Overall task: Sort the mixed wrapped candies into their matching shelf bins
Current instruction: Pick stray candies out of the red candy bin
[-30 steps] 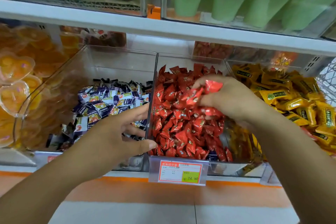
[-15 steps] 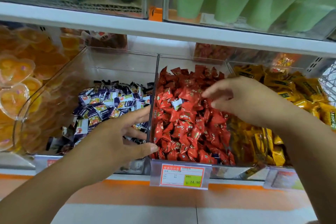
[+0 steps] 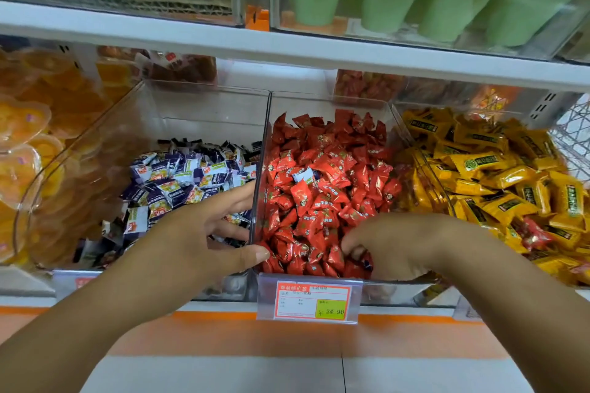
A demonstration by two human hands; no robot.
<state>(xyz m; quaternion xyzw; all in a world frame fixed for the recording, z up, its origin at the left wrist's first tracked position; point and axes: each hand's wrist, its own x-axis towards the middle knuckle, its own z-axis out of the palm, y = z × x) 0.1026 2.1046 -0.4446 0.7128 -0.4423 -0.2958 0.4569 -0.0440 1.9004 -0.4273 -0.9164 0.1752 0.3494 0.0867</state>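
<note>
Head view: a white shelf [image 3: 399, 309] carries three clear bins [image 3: 204, 112] side by side, holding purple-white candies [image 3: 178, 179] on the left, red candies [image 3: 329, 150] in the middle and yellow candies [image 3: 485, 166] on the right. The left hand [image 3: 191, 242] lies open, its fingers spread in the purple-white bin and its thumb at the red bin's front corner. The right hand [image 3: 399, 246] curls its fingers into the front of the red heap; whether it grips any I cannot tell. One purple-white stray [image 3: 303, 175] lies on top of the reds.

Price tag [image 3: 310, 300] on the red-candy bin [image 3: 376, 289] front: "24.90" on its yellow patch; other print illegible.
</note>
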